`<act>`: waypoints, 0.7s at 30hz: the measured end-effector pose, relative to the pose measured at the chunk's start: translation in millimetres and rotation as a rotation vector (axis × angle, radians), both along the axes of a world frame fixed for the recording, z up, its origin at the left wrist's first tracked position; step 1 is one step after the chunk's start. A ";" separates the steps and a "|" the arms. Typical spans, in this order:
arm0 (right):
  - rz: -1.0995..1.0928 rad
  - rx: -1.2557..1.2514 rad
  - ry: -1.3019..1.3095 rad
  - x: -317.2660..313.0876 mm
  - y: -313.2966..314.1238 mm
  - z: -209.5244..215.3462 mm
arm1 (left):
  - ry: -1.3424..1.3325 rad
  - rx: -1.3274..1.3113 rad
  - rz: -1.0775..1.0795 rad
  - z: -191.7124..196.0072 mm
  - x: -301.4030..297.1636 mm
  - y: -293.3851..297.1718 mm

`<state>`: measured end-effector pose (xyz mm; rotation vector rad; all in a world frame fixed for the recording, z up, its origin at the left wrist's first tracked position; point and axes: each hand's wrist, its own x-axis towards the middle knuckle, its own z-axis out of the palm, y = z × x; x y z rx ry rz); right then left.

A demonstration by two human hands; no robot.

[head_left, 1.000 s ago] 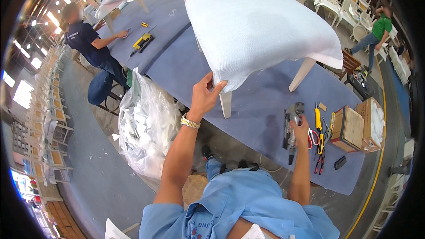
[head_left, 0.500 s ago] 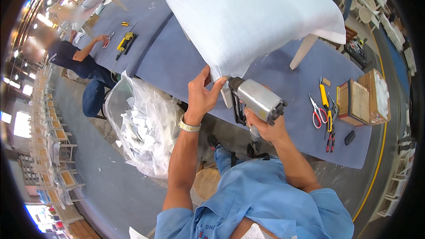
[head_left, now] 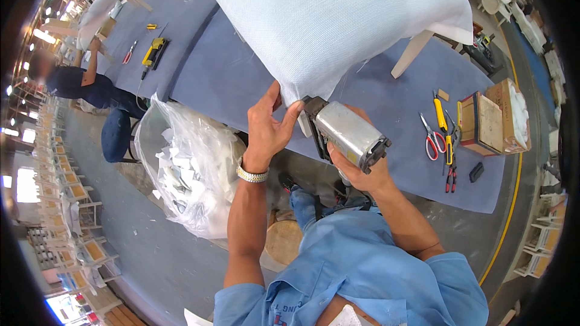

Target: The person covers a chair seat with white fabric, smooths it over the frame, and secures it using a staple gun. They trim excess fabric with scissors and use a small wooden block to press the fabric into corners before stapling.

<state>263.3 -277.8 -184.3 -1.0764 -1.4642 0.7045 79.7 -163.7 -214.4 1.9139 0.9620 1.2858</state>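
Observation:
A chair seat covered in pale blue-white woven fabric [head_left: 338,21] stands on its legs on the table, one corner toward me. At that corner my left hand [head_left: 267,125] pinches the fabric, thumb and fingers closed on its folded edge. My right hand [head_left: 362,166] grips a silver and black pneumatic staple gun [head_left: 347,133], its nose against the fabric corner beside my left thumb. The staple gun hides most of the near chair leg [head_left: 303,124] and part of my right fingers.
Blue-grey covering lies over the table [head_left: 208,84]. To the right are red-handled scissors [head_left: 432,145], a yellow cutter [head_left: 440,115], pliers [head_left: 451,178] and boxes [head_left: 483,122]. A clear bag of scraps [head_left: 187,169] stands left. Beyond it, a co-worker [head_left: 78,81] works near a yellow staple gun [head_left: 155,53].
My view has shifted slightly; my hands and the staple gun stay at the fabric corner. The co-worker has let go of scissors, now on the table, and reaches up to another chair.

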 end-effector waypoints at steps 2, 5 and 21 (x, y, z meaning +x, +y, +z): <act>-0.011 -0.036 0.015 -3.0 0.1 3.6 | -0.015 0.018 -0.006 -3.7 -0.2 2.3; -0.024 -0.051 -0.031 -5.0 3.5 5.4 | -0.037 0.020 0.005 -0.5 0.5 1.9; -0.155 -0.389 -0.214 -28.1 1.2 22.2 | -0.240 0.051 0.184 -19.4 22.1 -11.1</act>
